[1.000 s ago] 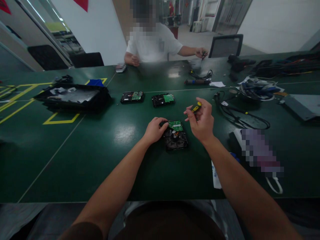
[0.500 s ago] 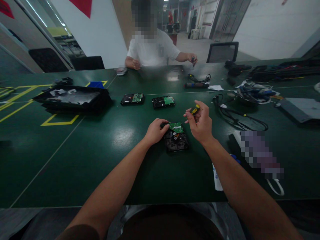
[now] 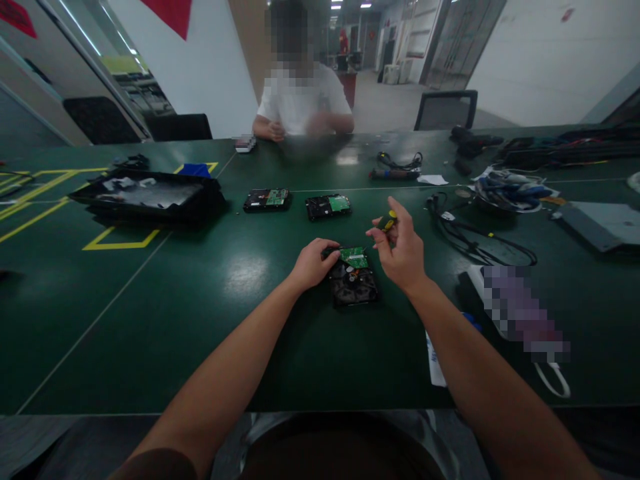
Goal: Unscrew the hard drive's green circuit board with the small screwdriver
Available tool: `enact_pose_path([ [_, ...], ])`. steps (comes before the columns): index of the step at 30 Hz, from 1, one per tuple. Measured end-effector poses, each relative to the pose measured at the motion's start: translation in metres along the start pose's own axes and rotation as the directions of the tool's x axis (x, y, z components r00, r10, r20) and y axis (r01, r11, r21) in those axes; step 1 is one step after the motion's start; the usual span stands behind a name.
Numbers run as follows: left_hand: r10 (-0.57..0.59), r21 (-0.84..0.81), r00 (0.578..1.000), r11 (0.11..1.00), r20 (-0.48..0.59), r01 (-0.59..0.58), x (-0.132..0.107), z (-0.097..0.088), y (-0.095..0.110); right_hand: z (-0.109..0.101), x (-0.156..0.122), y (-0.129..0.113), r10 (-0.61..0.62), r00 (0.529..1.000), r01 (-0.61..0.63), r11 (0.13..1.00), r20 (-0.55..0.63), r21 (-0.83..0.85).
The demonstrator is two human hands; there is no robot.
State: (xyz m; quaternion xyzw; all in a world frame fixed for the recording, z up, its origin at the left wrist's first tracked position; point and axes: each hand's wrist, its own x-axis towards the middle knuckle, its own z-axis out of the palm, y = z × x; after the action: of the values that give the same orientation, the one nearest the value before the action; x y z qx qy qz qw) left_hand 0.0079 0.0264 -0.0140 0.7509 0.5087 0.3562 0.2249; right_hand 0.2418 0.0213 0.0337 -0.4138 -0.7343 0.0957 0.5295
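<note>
A black hard drive with a green circuit board at its far end lies on the table before me. My left hand grips the drive's far left corner, thumb on top near the board. In my right hand is a yellow and black screwdriver, its handle between thumb and fingers. The shaft slants down toward the right edge of the board; whether its tip touches anything is too small to tell. Beyond lie two more hard drives, one on the left and one on the right.
A black tray stands at the left. Cables, a bundle of wires and a grey metal box lie at the right. By my right forearm are a blurred object and a white packet. A person sits opposite.
My right hand has turned the screwdriver handle slightly; my left hand stays on the hard drive. The person opposite has drawn one arm in toward the chest. The view has shifted a little.
</note>
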Motion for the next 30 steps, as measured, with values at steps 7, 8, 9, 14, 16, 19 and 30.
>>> enact_pose_path([
  [7,-0.032,0.021,0.999,0.999,0.014,0.032,0.001,-0.001,0.000,0.005,0.003,-0.003,-0.122,0.991,0.110,0.975,-0.050,-0.195],
  [8,-0.030,0.021,0.999,0.999,0.016,0.030,0.002,-0.001,0.000,0.005,0.003,-0.004,-0.123,0.992,0.114,0.976,-0.034,-0.185],
  [9,-0.025,0.021,1.000,0.999,0.018,0.024,0.003,-0.001,0.000,0.005,0.003,-0.006,-0.122,0.992,0.116,0.978,-0.025,-0.171],
  [14,0.000,0.053,1.000,0.999,0.017,-0.001,0.007,0.000,0.001,0.001,0.002,-0.009,-0.126,0.989,0.110,0.975,-0.075,-0.192],
  [16,-0.002,0.061,1.000,0.998,0.014,0.001,0.007,0.001,0.001,-0.001,0.002,-0.009,-0.132,0.987,0.109,0.970,-0.092,-0.219],
  [19,-0.010,0.065,1.000,0.998,0.010,0.010,0.006,0.001,0.002,-0.002,0.002,-0.009,-0.139,0.983,0.111,0.970,-0.117,-0.217],
  [30,-0.045,0.002,0.998,0.999,0.033,0.045,0.005,-0.004,0.005,-0.006,0.004,-0.010,-0.142,0.980,0.111,0.970,-0.136,-0.215],
])
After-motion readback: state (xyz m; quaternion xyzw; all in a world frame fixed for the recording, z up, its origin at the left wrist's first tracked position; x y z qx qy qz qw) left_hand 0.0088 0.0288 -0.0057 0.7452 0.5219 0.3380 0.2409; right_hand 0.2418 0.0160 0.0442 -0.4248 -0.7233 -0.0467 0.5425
